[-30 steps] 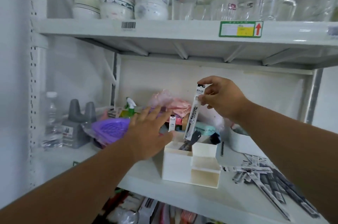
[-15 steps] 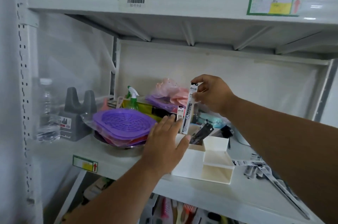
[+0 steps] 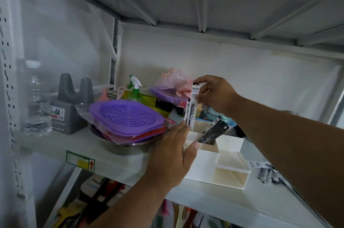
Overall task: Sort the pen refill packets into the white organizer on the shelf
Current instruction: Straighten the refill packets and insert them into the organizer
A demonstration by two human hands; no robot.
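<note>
Seating a refill packet. My right hand (image 3: 216, 95) pinches the top of the white pen refill packet (image 3: 192, 105), held upright with its lower end just above the rear-left compartment of the white organizer (image 3: 206, 160), where a dark packet (image 3: 212, 132) already leans. My left hand (image 3: 171, 155) lies with straight fingers against the organizer's left wall, holding nothing, thumb at the rim. To do this well, I should keep the organizer braced, keep the packet vertical, and let go only once its foot sits inside. Loose packets (image 3: 266, 170) wait at the shelf's (image 3: 55, 144) right end.
</note>
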